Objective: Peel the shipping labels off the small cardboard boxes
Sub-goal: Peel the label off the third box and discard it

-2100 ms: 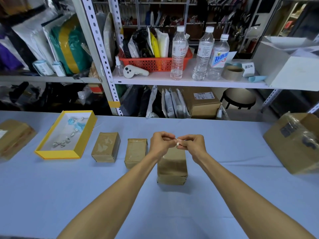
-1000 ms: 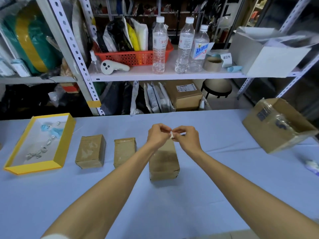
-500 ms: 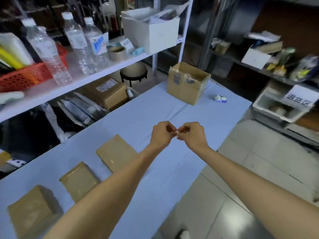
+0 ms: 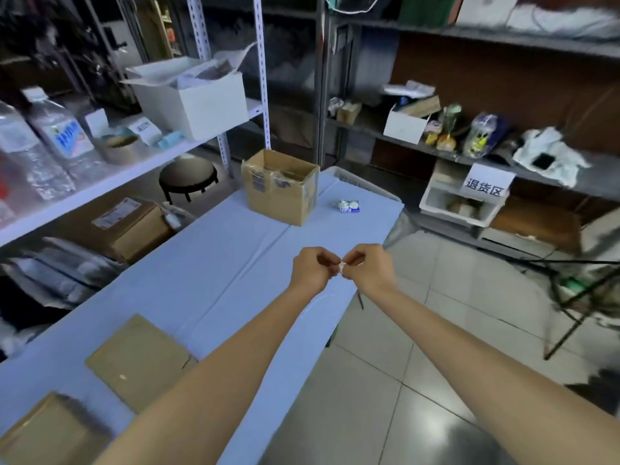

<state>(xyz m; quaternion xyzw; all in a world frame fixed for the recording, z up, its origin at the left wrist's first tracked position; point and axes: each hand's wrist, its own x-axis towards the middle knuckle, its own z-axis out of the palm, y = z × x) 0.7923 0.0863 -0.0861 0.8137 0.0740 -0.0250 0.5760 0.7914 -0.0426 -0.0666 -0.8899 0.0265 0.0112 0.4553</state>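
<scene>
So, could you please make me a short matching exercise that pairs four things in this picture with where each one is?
Things:
1. open box
2. stool
3. white scrap
4. tape roll

Places:
A. under the shelf, on the floor
B. pinched between left hand and right hand
C. on the shelf beside the bottles
D. at the far end of the table

Pairs: 1-D, 2-A, 3-B, 4-C
</scene>
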